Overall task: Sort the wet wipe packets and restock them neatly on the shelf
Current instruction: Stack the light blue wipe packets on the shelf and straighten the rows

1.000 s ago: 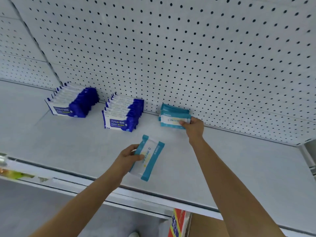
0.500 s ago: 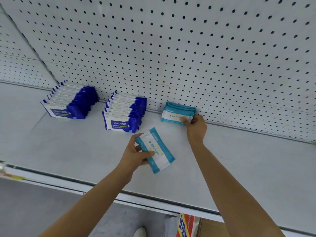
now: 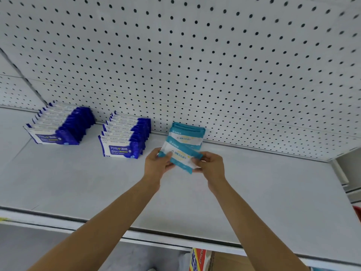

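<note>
Head cam, only view: both hands up at the white shelf (image 3: 273,192), holding one teal pkt (image 3: 180,156) between them. L hand (image 3: 156,165) grips pkt's left end, thumb over the front face, fingers curled behind. R hand (image 3: 212,166) pinches the right end, thumb + fingertips clamped on the edge. Pkt is tilted, left end higher, white front w/ yellow print facing cam, held just in front of the teal stack (image 3: 186,134) and overlapping its lower edge in view; can't tell if it's touching the stack or the shelf surface. Teal stack sits at the back of the shelf against the pegboard (image 3: 195,55), a few pkts deep, labels facing fwd. Left of teal stack: blue pkt row (image 3: 125,137), "75%" label on the front pkt, standing in a file running back to the pegboard. Further left of that, well apart from teal stack: second blue row (image 3: 60,126), same kind, angled slightly. Both forearms reach up from bottom of frame. Below the shelf's front edge, under the teal stack side: red/yellow printed carton (image 3: 197,260), partly cut off, text not readable.
</note>
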Available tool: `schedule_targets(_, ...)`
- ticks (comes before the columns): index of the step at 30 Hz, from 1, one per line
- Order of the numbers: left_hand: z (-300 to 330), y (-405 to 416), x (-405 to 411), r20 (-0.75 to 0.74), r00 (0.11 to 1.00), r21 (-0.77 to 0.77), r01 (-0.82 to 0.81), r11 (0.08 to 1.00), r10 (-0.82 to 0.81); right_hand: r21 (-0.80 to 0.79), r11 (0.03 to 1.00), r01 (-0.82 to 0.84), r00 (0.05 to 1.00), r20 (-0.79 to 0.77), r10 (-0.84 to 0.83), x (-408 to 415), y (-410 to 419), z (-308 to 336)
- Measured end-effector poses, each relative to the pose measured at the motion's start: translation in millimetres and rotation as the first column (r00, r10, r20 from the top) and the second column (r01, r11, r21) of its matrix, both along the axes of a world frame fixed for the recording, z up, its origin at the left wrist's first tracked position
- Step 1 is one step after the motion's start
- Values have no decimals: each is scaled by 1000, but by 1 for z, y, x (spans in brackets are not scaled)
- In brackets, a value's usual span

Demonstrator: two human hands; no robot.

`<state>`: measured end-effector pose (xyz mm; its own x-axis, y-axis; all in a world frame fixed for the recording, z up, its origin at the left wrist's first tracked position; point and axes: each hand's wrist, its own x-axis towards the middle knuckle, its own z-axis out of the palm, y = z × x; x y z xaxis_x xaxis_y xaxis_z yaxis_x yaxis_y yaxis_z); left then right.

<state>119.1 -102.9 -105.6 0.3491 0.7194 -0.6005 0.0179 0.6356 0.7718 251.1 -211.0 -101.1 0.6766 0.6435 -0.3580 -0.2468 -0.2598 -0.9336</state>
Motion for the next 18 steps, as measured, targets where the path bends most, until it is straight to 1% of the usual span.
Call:
schedule_targets(1, -6, 4, 0, -119, 992, 115, 51, 992, -38, -6, 1000, 23, 999, 35, -22, 6, 4, -1)
schedule_targets(3, -13, 13, 0, -319, 945, 320, 179, 931, -72, -35, 999, 35, 992, 121, -31, 18, 11, -8)
schedule_targets(5, -14, 22, 3, -409, 908, 412, 270, 870, -89, -65, 997, 35, 976, 215, -20, 27, 19, -12)
schedule_targets(7, -14, 31, 10, -477, 873, 445, 338, 829, -100, -60, 997, 57, 962, 271, -38, 33, 26, -16)
schedule_targets(10, -19, 47, 19, -586, 806, 480, 429, 765, -85, -60, 995, 84, 947, 316, -61, 44, 39, -27)
schedule_targets(13, -28, 57, 27, -637, 763, 465, 495, 734, -110, -168, 985, 33, 910, 413, 40, 49, 48, -37)
schedule_targets(15, -31, 62, 34, -644, 757, 467, 500, 730, -107, -174, 984, 40, 903, 428, 39, 52, 54, -42)
schedule_targets(18, -33, 67, 41, -605, 793, 517, 457, 724, -70, -82, 993, 86, 900, 433, -42, 54, 58, -46)
